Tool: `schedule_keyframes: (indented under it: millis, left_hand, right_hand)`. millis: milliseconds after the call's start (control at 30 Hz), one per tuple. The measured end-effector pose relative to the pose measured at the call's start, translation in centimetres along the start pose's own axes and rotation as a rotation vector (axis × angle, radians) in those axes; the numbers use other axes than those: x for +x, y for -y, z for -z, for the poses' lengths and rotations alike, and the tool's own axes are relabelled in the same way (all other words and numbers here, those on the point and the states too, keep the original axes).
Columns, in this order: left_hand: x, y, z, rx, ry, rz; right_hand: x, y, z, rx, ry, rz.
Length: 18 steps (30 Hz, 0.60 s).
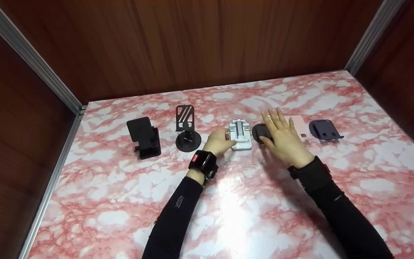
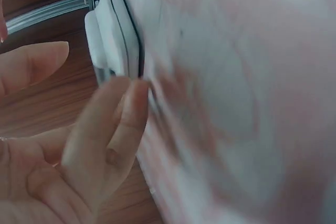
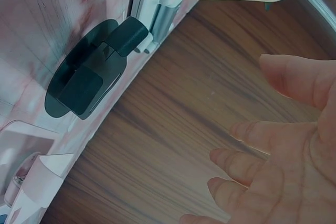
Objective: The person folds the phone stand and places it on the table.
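Observation:
A white folding phone stand (image 1: 241, 135) lies near the middle of the table. My left hand (image 1: 219, 142) is at its left side, fingertips right at the edge and thumb raised over the near corner. In the left wrist view the fingers (image 2: 134, 103) bend toward the white stand (image 2: 118, 35), with the thumb (image 2: 37, 66) apart from it. My right hand (image 1: 284, 140) hovers with fingers spread, overlapping a dark round-based stand (image 1: 261, 133) and a pink stand (image 1: 298, 126). The right wrist view shows its palm (image 3: 283, 166) holding nothing, away from the dark stand (image 3: 97, 69).
To the left stand a black phone holder (image 1: 142, 135) and a black slotted stand (image 1: 185, 124) on a disc base. A dark purple stand (image 1: 325, 130) lies at the right end of the row. Wood-grain panels (image 1: 207, 43) enclose the marbled table (image 1: 120, 205).

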State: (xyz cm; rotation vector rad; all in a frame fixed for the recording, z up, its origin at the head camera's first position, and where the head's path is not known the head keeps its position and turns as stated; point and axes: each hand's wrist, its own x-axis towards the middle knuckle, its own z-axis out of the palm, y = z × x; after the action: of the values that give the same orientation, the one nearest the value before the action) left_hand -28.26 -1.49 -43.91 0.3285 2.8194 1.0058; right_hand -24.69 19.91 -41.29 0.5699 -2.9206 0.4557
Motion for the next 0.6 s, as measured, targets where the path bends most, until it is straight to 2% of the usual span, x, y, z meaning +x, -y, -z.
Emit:
schedule_keyframes:
  millis: [200,333,600]
  left_hand:
    - [-1.0,-1.2,0.3,0.287,-0.054,0.011]
    - [-1.6,-1.6,0.5,0.447,-0.103,-0.04]
    - [-2.6,-0.6,1.1,0.634,-0.304,-0.124]
  right_hand:
    - [-0.1,0.0,-0.3,-0.016,-0.009,0.015]
    - [-0.1,0.1,-0.3,-0.038,-0.005,0.023]
    - [-0.2,0.0,-0.6,-0.052,0.064,0.005]
